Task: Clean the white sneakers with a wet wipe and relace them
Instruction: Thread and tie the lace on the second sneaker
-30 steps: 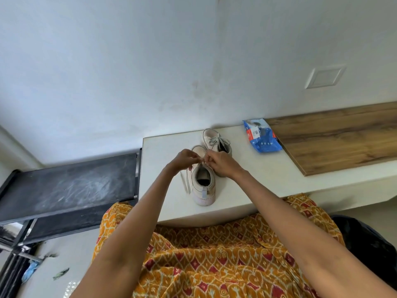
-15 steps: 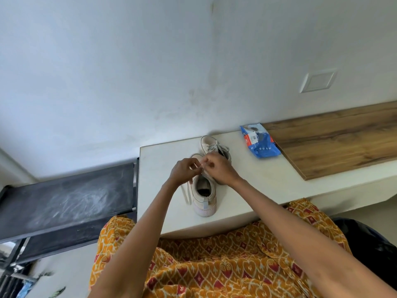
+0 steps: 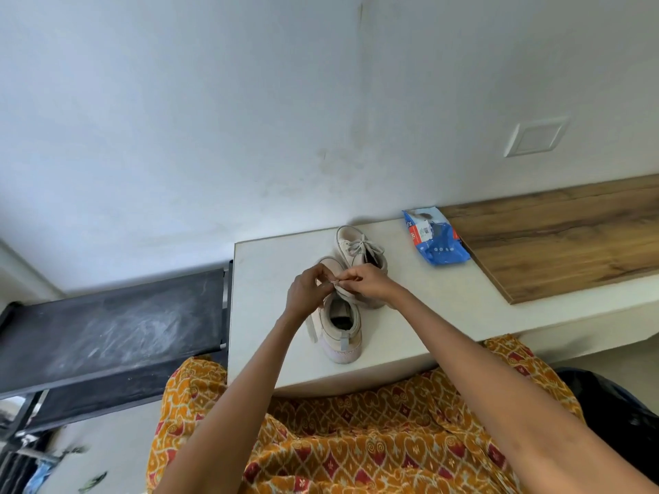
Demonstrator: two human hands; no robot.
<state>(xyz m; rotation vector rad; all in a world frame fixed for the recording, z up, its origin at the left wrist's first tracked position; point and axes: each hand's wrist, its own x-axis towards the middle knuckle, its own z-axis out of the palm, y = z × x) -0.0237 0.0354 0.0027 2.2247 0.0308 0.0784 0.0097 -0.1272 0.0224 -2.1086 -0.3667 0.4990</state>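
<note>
Head view: relacing in hand. Left hand (image 3: 307, 293) and right hand (image 3: 367, 284) pinched lace (image 3: 337, 279) over near sneaker (image 3: 340, 328) on desk (image 3: 460, 308). Far sneaker (image 3: 358, 249) already laced. Next, probably: thread next eyelet.

Home: wall switch plate (image 3: 535, 137), wood-topped ledge (image 3: 556, 237)

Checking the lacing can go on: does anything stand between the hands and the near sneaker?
Nothing visible does. The left hand and right hand meet over the near sneaker, pinching its lace; the wipes packet lies apart to the right.
</note>
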